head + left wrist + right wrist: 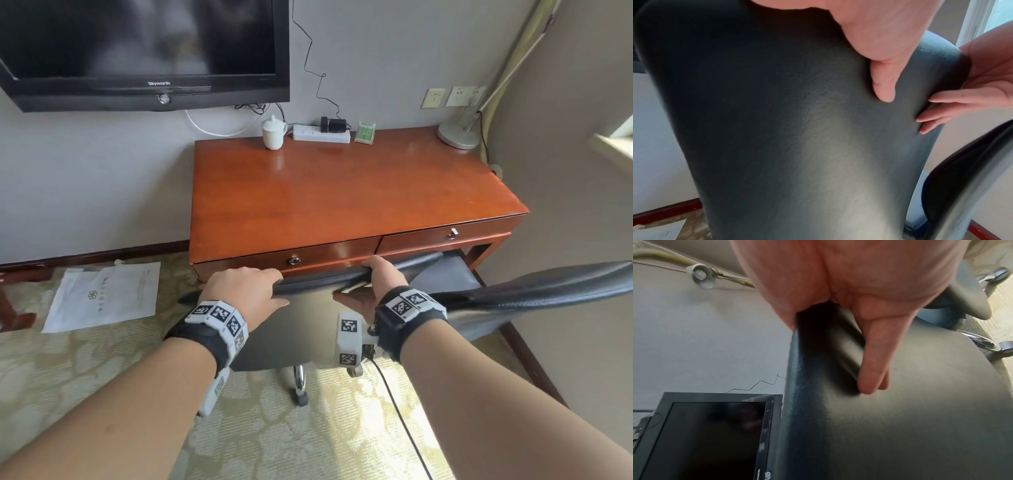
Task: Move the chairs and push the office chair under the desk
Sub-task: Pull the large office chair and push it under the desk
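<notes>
Office chair (pixel 308 284) backrest gripped by both hands, left hand (pixel 245 291), right hand (pixel 383 284), wooden desk (pixel 342 192) ahead, patterned carpet (pixel 308 442)

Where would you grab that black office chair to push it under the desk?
By the top edge of the backrest, from behind. It is a wide, rounded rim facing the person, and both the left hand and right hand already wrap over it, thumbs behind, lined up with the desk opening.
</notes>
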Tool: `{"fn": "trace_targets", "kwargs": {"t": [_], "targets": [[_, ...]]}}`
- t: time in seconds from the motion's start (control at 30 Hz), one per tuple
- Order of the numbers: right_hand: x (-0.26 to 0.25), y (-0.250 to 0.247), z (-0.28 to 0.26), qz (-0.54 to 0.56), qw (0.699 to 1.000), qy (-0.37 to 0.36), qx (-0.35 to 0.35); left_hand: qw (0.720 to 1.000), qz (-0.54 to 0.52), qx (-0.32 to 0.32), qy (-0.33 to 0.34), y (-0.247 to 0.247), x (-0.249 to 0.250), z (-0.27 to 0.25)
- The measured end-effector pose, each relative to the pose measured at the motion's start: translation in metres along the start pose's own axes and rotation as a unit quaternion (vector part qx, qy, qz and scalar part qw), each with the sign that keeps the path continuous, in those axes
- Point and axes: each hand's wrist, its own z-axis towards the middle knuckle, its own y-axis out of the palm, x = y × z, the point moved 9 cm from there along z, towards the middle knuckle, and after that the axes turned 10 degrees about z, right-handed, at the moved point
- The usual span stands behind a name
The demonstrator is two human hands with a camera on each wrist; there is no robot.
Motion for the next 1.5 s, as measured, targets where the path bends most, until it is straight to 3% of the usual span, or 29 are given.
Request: {"fn": "trace_targets", "kwargs": {"t": [0.27, 0.6, 0.77, 0.87, 1.03, 1.13, 1.33, 1.5], "targets": [[-0.029, 0.014, 0.031, -0.016, 1.0, -0.005, 0.005, 1.0, 0.002, -0.003, -0.012, -0.006, -0.002, 0.035], [-0.03, 0.012, 0.023, -0.006, 1.0, 0.01, -0.013, 1.0, 0.006, -0.006, -0.026, -0.004, 0.0, 0.036], [-0.011, 0.016, 0.026, -0.055, 0.997, 0.024, -0.05, 0.998, -0.011, -0.034, -0.06, 0.003, -0.017, 0.03], [-0.003, -0.002, 0.016, -0.138, 0.985, 0.041, -0.089, 0.995, -0.02, -0.054, -0.08, 0.007, -0.021, 0.02], [-0.019, -0.086, -0.003, -0.33, 0.932, 0.024, -0.147, 0.986, -0.01, -0.078, -0.147, 0.008, -0.01, -0.007], [-0.05, -0.164, 0.009, -0.458, 0.885, 0.012, -0.084, 0.984, -0.02, -0.076, -0.163, -0.012, 0.018, -0.013], [-0.142, -0.285, 0.016, -0.573, 0.816, -0.052, 0.057, 0.997, -0.075, 0.02, -0.013, -0.096, 0.135, 0.024], [-0.23, -0.338, -0.007, -0.664, 0.702, -0.171, 0.191, 0.979, -0.142, 0.092, 0.117, -0.145, 0.24, 0.051]]}}
